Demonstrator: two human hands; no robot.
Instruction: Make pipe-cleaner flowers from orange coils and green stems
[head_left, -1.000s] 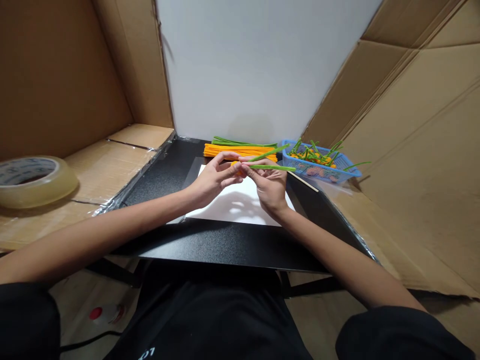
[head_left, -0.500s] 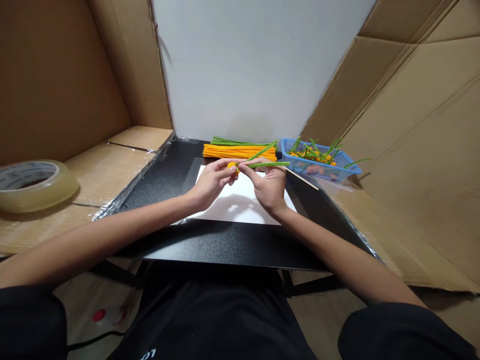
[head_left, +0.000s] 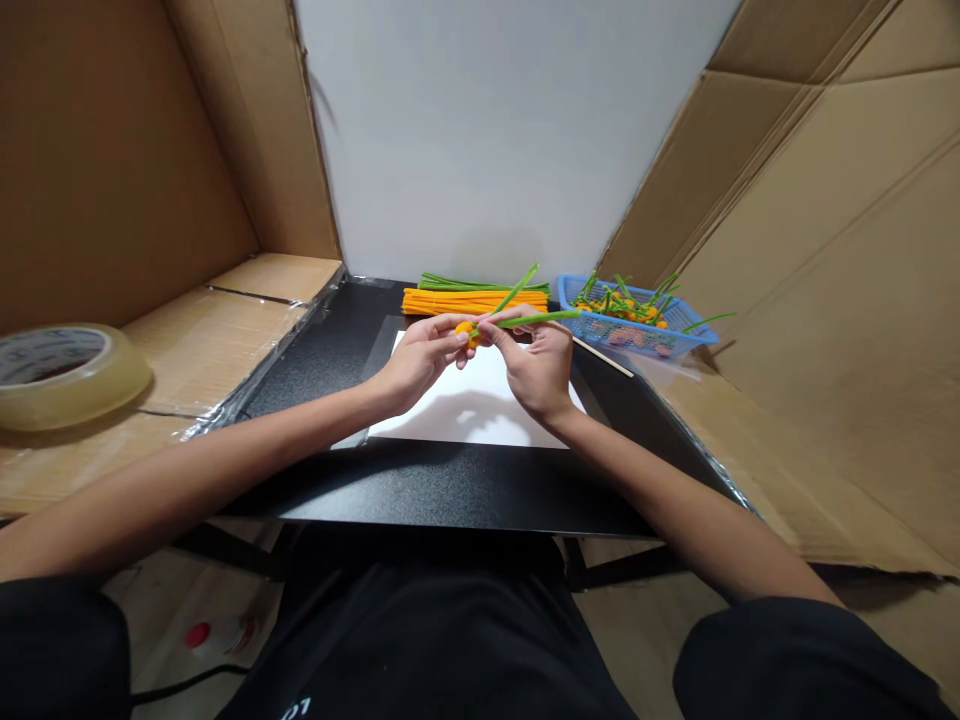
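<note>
The left hand (head_left: 420, 364) pinches an orange piece (head_left: 465, 328) — the right hand (head_left: 541, 368), at its three o'clock, pinches green strips (head_left: 561, 315) splaying toward two and three.

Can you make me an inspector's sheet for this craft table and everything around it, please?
Surface: black table, white paper on it below the hands.
Craft things: orange pipe cleaners and green pipe cleaners at the back; blue basket of orange-and-green pieces, right; thin pale stick right of the paper.
Clutter: tape roll on cardboard ledge, left; red-capped bottle below table level.
Left hand: holding small orange piece.
Right hand: pinching green stems.
Cables: black cord, lower left; ends hidden.
Surroundings: cardboard panels both sides, pale wall ahead.
</note>
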